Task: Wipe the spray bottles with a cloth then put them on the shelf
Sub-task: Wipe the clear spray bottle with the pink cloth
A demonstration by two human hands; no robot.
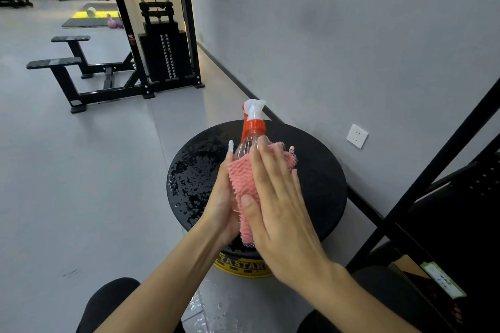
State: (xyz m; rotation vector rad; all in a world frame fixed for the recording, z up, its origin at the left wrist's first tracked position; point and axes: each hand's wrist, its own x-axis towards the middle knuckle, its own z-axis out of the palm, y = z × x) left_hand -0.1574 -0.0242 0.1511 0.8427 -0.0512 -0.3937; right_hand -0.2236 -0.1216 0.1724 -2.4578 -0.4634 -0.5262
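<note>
- Pink cloth (243, 184) wraps the spray bottle (253, 127), held just above the wet round counter (194, 170).
- Left grip (221, 205) curls round bottle and cloth; right grip (273, 197) presses the cloth with straight fingers and clasps nothing.
- Wiping is the step in hand. The next move is probably a firm carry right to the black shelf (433, 170).

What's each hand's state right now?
Left hand: gripping the spray bottle through the pink cloth.
Right hand: open, pressing flat on the cloth.
</note>
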